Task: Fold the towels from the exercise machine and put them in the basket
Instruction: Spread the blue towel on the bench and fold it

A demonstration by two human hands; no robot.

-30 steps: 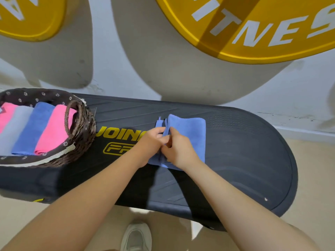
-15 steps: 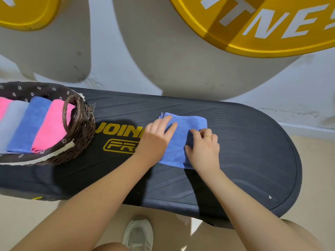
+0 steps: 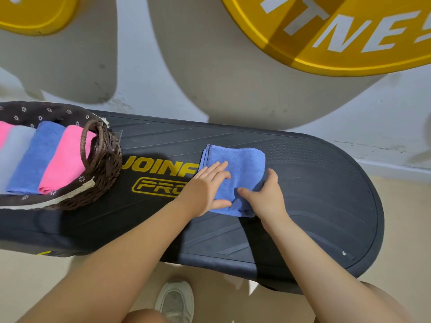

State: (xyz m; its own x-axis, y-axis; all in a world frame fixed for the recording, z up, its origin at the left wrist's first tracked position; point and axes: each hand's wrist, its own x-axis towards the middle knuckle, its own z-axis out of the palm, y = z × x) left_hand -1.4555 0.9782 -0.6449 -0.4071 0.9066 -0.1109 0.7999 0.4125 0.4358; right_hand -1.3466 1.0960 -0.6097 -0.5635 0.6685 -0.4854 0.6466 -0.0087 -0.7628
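Right hand [image 3: 265, 197]: grip closed on the near right corner of the folded blue towel [image 3: 242, 166], thumb on top, the other fingers curled round the edge. Left hand [image 3: 207, 185]: no grip; fingers nearly straight, pressing flat on the towel's left half, thumb along its near edge. The towel lies on the black exercise machine [image 3: 314, 194], partly covering its yellow lettering. To the left, on the same platform, a dark wicker basket [image 3: 105, 159] with a flower-print lining holds folded towels side by side: pink [image 3: 65, 159], blue [image 3: 35, 157], grey [image 3: 16, 150] and a further pink one at the frame edge. Behind, a pale wall with a yellow round sign [image 3: 338, 36]. Below, one grey shoe [image 3: 175, 299] on the floor.
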